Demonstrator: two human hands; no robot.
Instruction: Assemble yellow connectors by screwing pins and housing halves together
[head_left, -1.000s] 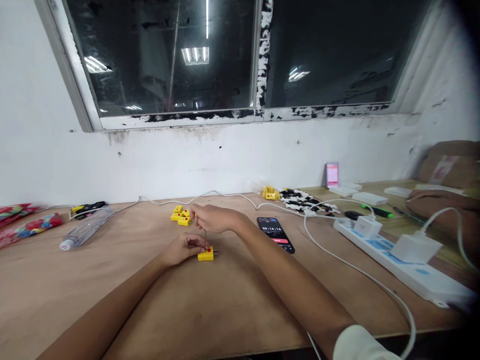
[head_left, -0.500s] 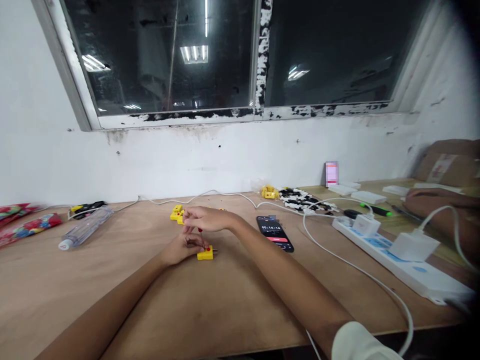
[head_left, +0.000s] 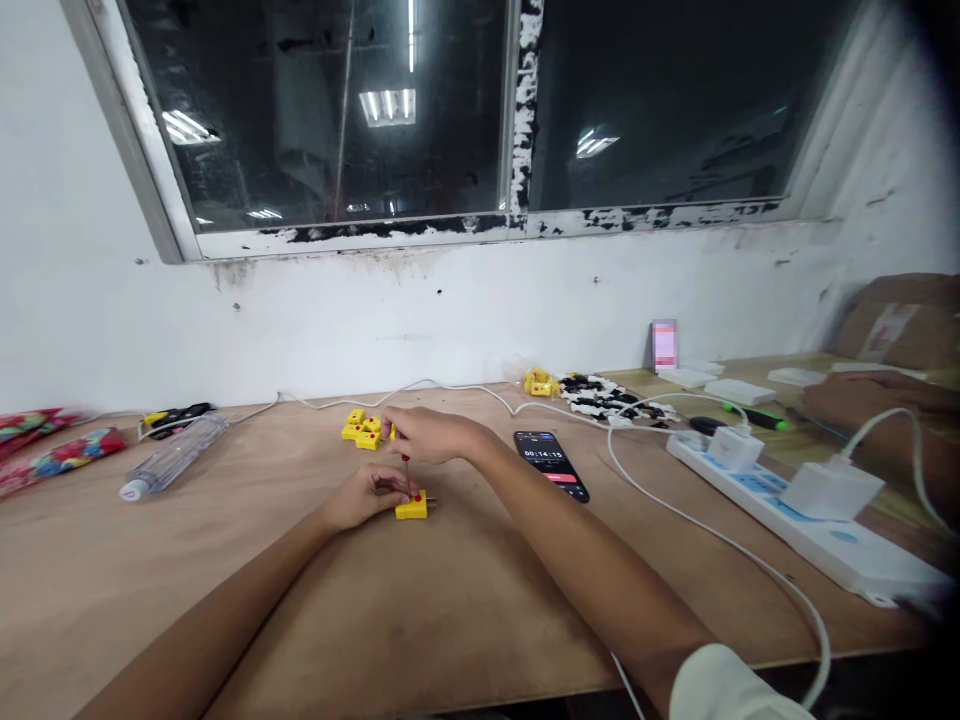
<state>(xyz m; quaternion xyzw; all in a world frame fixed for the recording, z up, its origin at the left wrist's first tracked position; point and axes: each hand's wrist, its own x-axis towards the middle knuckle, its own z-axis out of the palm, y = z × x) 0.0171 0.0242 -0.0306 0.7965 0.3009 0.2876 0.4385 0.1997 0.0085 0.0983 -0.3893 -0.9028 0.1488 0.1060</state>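
Table [head_left: 375, 630]: brown top. Yellow plug [head_left: 410, 511]: one, lying on it, prongs to the right. Left hand [head_left: 358, 498]: fingers curled at plug's left end; grip cannot be told. Screwdriver [head_left: 406, 460]: near upright. Right hand [head_left: 426, 434]: fingers closed around its handle; apparent step, screw-turning; next move calls for steady plug, straight shaft. Other plugs [head_left: 367, 440]: clustered behind.

We face a white wall [head_left: 337, 325], stained and pocked with small holes [head_left: 439, 292], behind the far edge of a brown table [head_left: 465, 620]. Above that edge we see a dark, wide window [head_left: 660, 110] — its frame [head_left: 397, 230] patchy black and white along the bottom — with bright lamps [head_left: 388, 106] showing in the glass [head_left: 450, 150].
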